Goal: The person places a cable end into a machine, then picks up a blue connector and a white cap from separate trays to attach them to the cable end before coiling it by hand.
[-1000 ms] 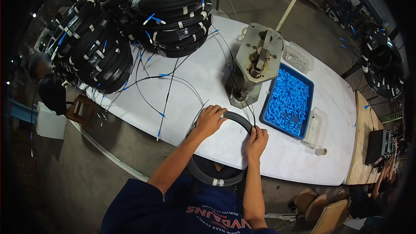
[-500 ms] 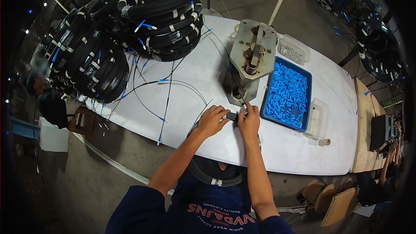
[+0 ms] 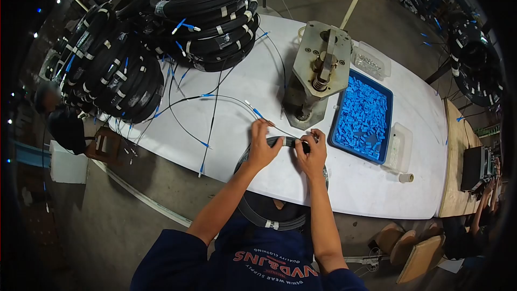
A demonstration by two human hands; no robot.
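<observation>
Got both hands busy with one coil of dark cable (image 3: pixel 290 141), right at the near edge of the white table (image 3: pixel 355 196). Gripping the upper arc with the left hand (image 3: pixel 264 148), thumb pressed on top, fingers curled. Gripping it again just beside that with the right hand (image 3: pixel 312 153), fingers bunched tight. Can see a dark lump under the right fingers too, but can't tell whether part of the coil or something separate. Leaving a short strip showing between the two hands. Dropping past the table edge lower down, in front of a dark blue shirt (image 3: pixel 231 269), with a whitish tape wrap (image 3: pixel 272 225) at the bottom.

Also worth spotting: a blue connector (image 3: pixel 258 113) with a pale tip just beyond the left hand, plus a thin cable running from there toward the right hand.

Straight ahead, a metal machine (image 3: pixel 323 59) standing on the table. Right of that, a blue tray (image 3: pixel 355 149) loaded with small blue pieces (image 3: pixel 363 113), with a clear container (image 3: pixel 400 145) just beside it and a small roll (image 3: pixel 406 178) near that. Off left, big taped stacks of black coils (image 3: pixel 221 27).
</observation>
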